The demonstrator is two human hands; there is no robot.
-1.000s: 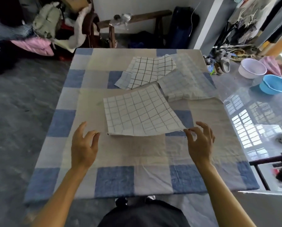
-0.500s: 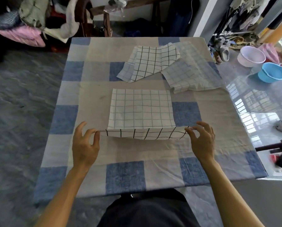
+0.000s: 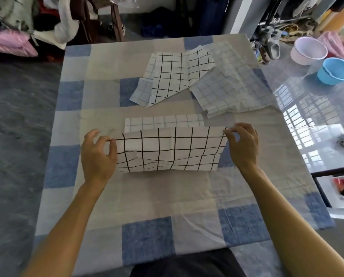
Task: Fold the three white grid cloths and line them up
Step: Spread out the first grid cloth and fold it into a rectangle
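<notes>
A white cloth with a black grid (image 3: 170, 149) lies mid-table, its near half lifted and turned toward the far edge. My left hand (image 3: 98, 154) pinches its left corner and my right hand (image 3: 242, 145) pinches its right corner. A strip of its pale underside shows beyond the raised flap. A second grid cloth (image 3: 173, 76) lies partly folded and crooked farther back. A third, paler one (image 3: 230, 84) is spread flat at the back right.
The table carries a blue, grey and beige checked cover (image 3: 147, 198). On the shiny floor to the right stand a white basin (image 3: 309, 49) and a blue basin (image 3: 336, 70), with shoes (image 3: 271, 48) behind. Piled clothes (image 3: 13, 43) sit at the back left.
Both hands took the near edge of the closest cloth and lifted it up and away from me, so the bold black grid side now faces up.
</notes>
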